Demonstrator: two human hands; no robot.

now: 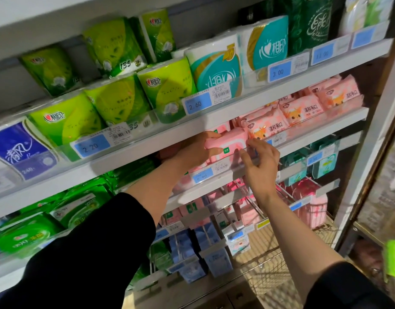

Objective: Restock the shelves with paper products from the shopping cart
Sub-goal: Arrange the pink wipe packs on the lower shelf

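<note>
Pink pack (225,142) sits at the front lip of the middle shelf (303,143), just right of frame centre. Left hand (192,150) grips its 9 o'clock end, thumb on top, fingers curled underneath. Right hand (259,161) pinches the 4 o'clock corner with its fingertips. Deer-print pink packs (265,128) touch it at 2 o'clock. Wire cart (270,259) at 5 o'clock, low.

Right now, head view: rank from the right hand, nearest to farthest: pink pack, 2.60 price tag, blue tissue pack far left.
1. pink pack: touching the right hand, at its fingers.
2. 2.60 price tag: shelf edge above, to the left.
3. blue tissue pack: far left.
</note>
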